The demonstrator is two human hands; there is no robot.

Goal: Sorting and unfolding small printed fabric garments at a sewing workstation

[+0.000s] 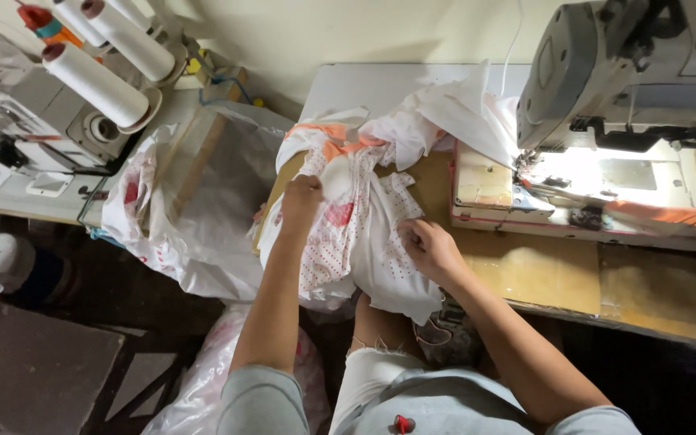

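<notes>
Both hands grasp the white dotted cloth (356, 234): left hand (301, 197) clenched, right hand (428, 246) pinching. Sorting seems in hand; next needs one piece lifted toward the sewing machine (606, 80).

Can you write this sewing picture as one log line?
left hand: gripping dotted white cloth | right hand: pinching same cloth | sewing machine: beside

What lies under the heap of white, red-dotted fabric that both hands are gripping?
The fabric heap rests on the yellowish wooden table beside the sewing machine. The left hand and right hand press on top. The person's knee shows below its overhanging edge; anything beneath the cloth is covered.
</notes>
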